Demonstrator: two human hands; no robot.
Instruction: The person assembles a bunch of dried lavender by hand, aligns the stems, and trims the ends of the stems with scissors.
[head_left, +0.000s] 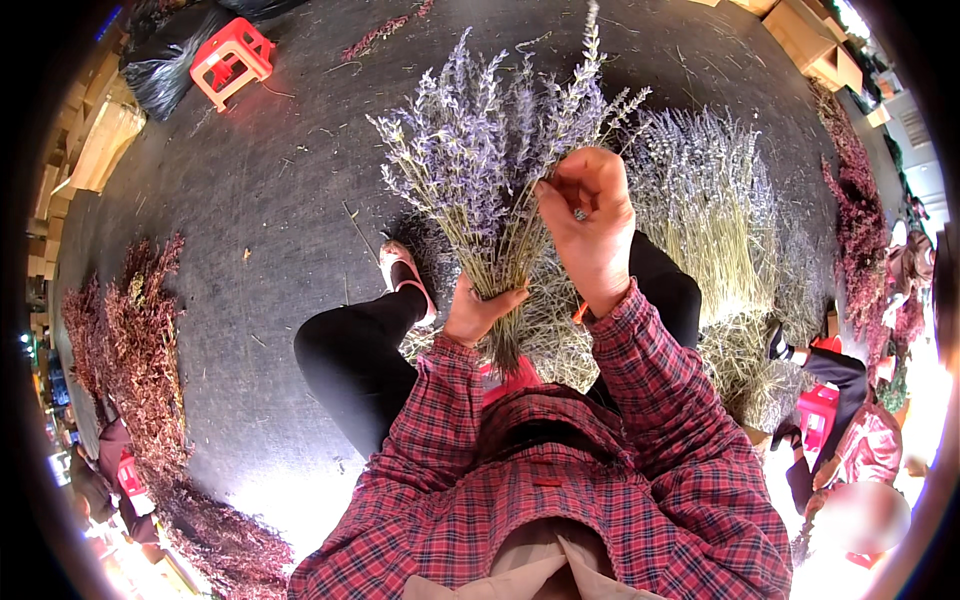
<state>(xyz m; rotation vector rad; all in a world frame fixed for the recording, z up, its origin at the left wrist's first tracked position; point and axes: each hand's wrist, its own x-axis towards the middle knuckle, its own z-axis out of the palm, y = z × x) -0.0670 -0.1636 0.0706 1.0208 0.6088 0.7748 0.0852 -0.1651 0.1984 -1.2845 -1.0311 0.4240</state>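
Note:
In front of me stands a bunch of dried lavender, purple flower heads up and pale stems below. My left hand is wrapped round the lower stems, thumb across the front. At the bunch's right side, my right hand is curled, with thumb and fingertips pinched at a lavender sprig among the flowers. A small pale bit shows inside its curled fingers. Just beyond the right hand lies a large pile of lavender, flowers pointing away from me.
Loose stems lie between my legs. Reddish dried plants lie at left, more at far right. A red stool stands beside black plastic bags. Cardboard boxes line the edges. Another person sits at lower right.

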